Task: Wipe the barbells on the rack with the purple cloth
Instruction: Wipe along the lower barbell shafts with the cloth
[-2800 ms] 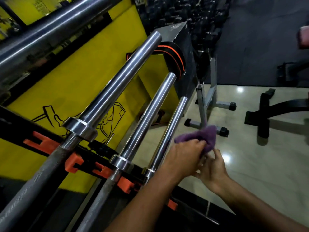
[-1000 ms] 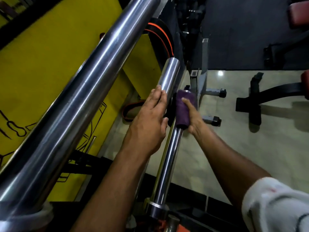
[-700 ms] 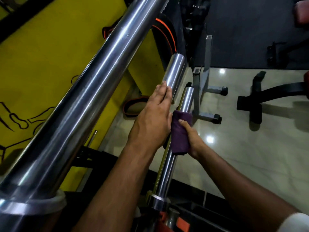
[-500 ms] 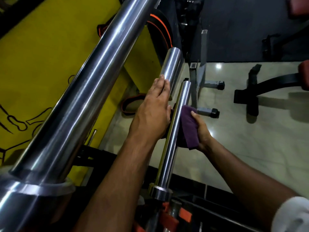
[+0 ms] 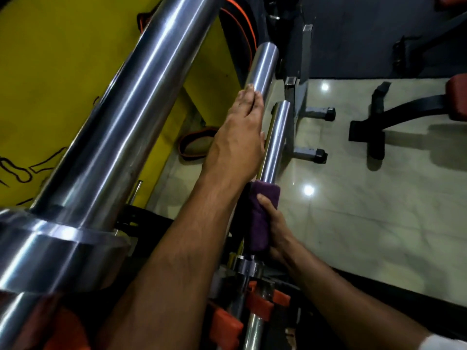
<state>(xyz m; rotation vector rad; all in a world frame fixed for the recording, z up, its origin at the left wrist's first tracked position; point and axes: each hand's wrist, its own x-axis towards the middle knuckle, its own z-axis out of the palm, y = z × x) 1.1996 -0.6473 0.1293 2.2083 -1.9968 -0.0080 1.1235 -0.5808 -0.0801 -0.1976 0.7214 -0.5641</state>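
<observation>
Three chrome barbell sleeves jut from the rack toward the floor. The nearest, thickest barbell (image 5: 121, 117) fills the left. My left hand (image 5: 237, 137) lies flat on the middle barbell (image 5: 264, 69), fingers stretched along it. The purple cloth (image 5: 260, 218) is wrapped round the lowest, thinnest barbell (image 5: 276, 137), low on the sleeve just above its collar. My right hand (image 5: 276, 228) is closed around the cloth and the bar. Orange rack holders (image 5: 225, 327) show below.
A yellow wall panel (image 5: 63, 59) with black drawings stands at left. A black and orange belt (image 5: 194, 147) lies on the tiled floor. A grey stand with black feet (image 5: 310, 132) and a black bench frame (image 5: 394, 122) stand at right.
My right hand has slid the cloth down the thin barbell from near its tip to just above the collar. My left hand stays resting on the middle barbell.
</observation>
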